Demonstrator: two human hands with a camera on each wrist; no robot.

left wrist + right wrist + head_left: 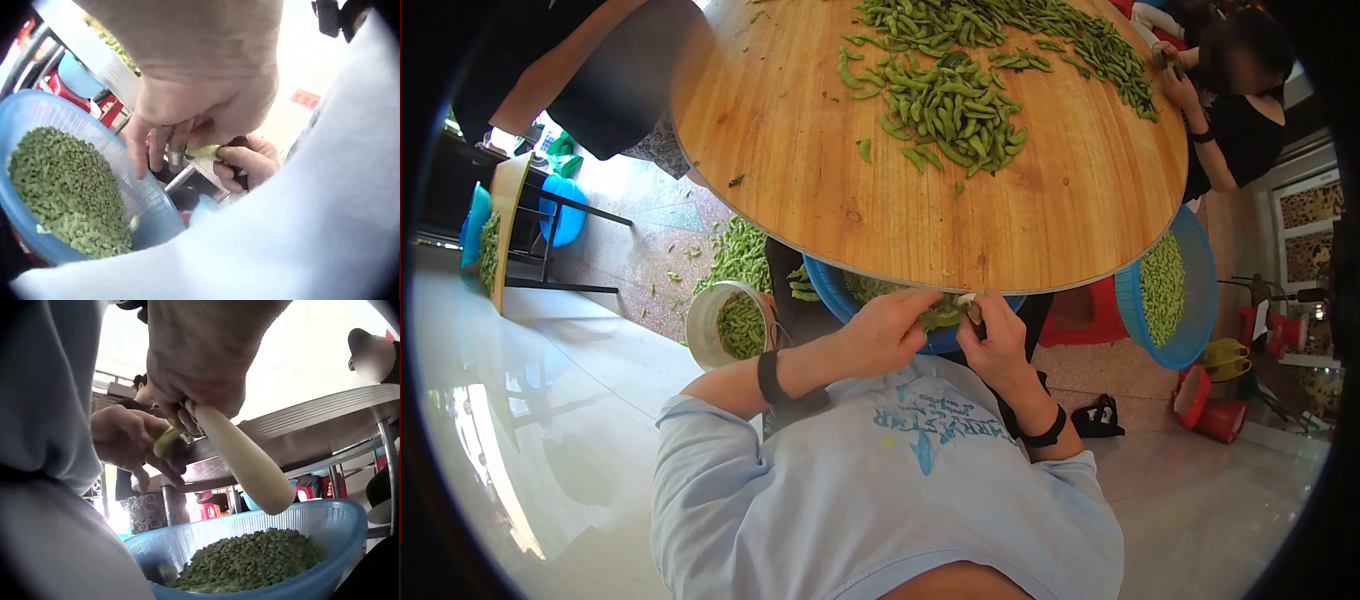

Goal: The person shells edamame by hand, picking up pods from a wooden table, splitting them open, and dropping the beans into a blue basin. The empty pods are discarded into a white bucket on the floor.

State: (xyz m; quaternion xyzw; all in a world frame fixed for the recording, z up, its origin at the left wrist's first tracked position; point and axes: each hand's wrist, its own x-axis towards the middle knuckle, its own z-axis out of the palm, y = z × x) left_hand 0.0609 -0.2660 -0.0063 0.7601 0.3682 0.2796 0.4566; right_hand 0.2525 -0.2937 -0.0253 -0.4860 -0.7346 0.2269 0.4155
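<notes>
Hands (203, 100) at a green pod (203, 152), near a blue basket (153, 215) of green beans (69, 187).

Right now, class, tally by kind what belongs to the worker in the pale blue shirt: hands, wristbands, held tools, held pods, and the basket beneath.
Hands (left hand, right hand): 2
Dark wristbands: 2
Pale-handled tool: 1
Green pod: 1
Blue basket: 1
Total: 7
</notes>
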